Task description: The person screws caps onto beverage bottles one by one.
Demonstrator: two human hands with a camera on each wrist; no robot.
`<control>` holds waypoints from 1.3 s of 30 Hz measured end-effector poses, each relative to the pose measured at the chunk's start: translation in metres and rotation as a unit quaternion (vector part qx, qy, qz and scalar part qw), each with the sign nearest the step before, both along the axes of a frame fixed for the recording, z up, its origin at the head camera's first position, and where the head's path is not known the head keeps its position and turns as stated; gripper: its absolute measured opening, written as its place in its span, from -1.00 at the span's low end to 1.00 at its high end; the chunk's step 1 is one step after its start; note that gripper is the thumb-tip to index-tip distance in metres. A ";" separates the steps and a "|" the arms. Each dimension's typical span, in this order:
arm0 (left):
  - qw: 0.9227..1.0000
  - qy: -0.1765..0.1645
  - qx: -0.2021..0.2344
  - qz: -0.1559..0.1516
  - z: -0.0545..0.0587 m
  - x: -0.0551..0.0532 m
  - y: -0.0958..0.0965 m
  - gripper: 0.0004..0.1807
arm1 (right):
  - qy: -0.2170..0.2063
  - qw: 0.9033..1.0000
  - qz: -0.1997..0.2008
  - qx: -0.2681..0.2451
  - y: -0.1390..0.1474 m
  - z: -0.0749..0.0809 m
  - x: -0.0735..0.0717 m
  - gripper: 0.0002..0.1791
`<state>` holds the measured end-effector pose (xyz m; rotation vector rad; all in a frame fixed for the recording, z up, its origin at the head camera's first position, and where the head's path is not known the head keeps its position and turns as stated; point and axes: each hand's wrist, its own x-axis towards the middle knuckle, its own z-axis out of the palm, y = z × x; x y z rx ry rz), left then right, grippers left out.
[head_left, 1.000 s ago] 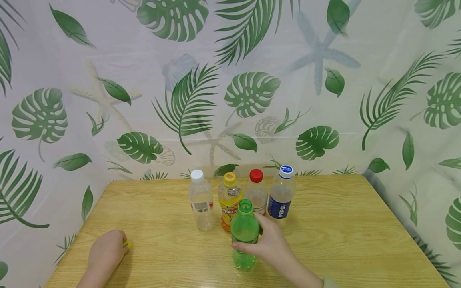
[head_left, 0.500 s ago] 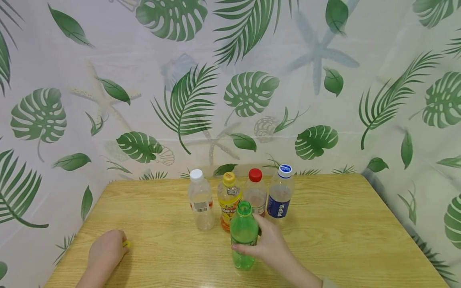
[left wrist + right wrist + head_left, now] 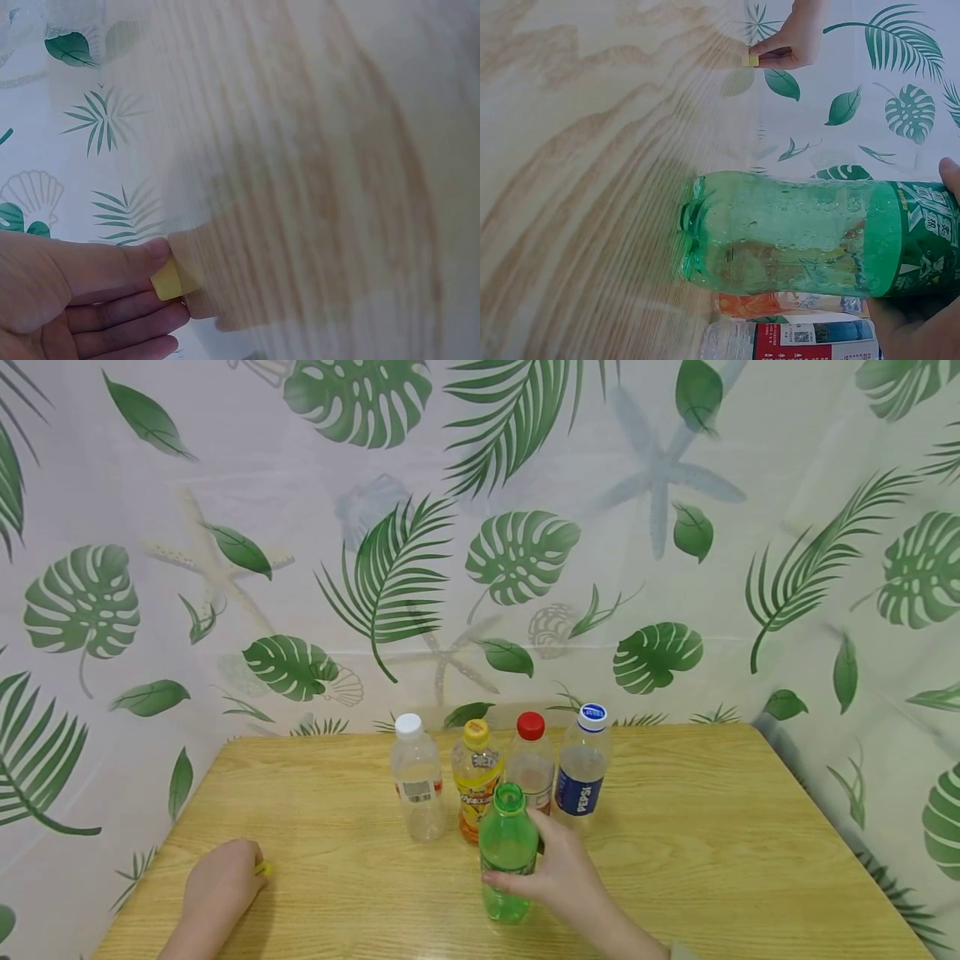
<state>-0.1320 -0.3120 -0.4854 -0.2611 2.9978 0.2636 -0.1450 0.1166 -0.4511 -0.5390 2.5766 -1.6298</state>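
Note:
A green plastic bottle stands upright on the table, its mouth uncapped. My right hand grips it from the right, thumb across the front near the label; the other fingers are mostly hidden behind it. In the right wrist view, droplets cling inside the green bottle, and its base meets the wood. Far to the left, my left hand pinches a small yellow bottle cap close to the tabletop. The left wrist view has the yellow cap between thumb and fingers, against the wood.
Behind the green bottle stand a clear bottle with a white cap, a yellow-capped drink bottle, a red-capped bottle and a Pepsi bottle. A leaf-printed sheet hangs beyond the wooden table.
In the head view the green bottle's mouth has dropped very slightly while its base stays put. Both hands keep their holds, and the other bottles have not moved.

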 end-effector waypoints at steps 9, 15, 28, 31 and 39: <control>1.000 0.000 0.000 0.005 -0.002 -0.001 -0.001 -0.76 | -0.010 1.000 0.000 -0.006 0.000 0.001 0.001 -0.28; 1.000 0.005 0.000 0.002 -0.002 0.000 -0.001 -0.76 | -0.008 1.000 -0.004 -0.001 -0.001 0.001 0.001 -0.28; 1.000 0.001 0.002 -0.017 0.004 -0.004 -0.003 -0.75 | -0.019 1.000 -0.015 0.004 -0.001 0.003 0.002 -0.28; 1.000 -0.001 0.004 -0.023 0.007 -0.003 -0.004 -0.78 | -0.016 1.000 -0.016 0.004 -0.002 0.003 0.001 -0.28; 0.998 -0.002 -0.004 -0.058 0.009 -0.002 -0.003 -0.83 | -0.015 1.000 -0.019 0.003 -0.003 0.001 0.002 -0.28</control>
